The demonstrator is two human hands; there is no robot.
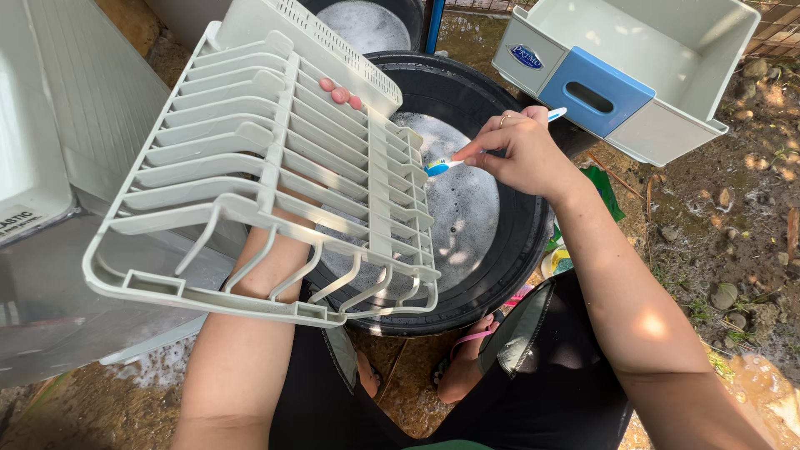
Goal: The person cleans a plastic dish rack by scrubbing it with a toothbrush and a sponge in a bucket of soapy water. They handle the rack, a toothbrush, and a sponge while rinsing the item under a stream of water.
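1. Fingers point(342, 93) of the left hand point(333, 125) are clamped on the dish rack point(267, 167); three fingertips show through the slats near the rack's far end, while the rest of the hand is hidden behind it.
2. Head view: the left forearm rises from below, behind the rack, and holds it tilted above the black basin point(467, 208).
3. Right hand point(521, 150) has its fingers closed together around the toothbrush point(467, 158), pinching the handle; a ring shows on one finger.
4. Toothbrush: white handle with blue parts. The head touches or lies just beside the right edge of the rack; exact contact cannot be told.
5. Black basin: round, filled with soapy water, placed directly under rack and hands.
6. Second black tub point(367, 25) with foam stands behind the basin, partly hidden by the rack.
7. White drawer bin point(650, 50) with a blue handle plate lies upper right, on the dirt ground point(733, 217).
8. Grey-white panel point(75, 125) stands at left.
9. Feet in pink sandals point(467, 350) rest beside the basin's near rim.
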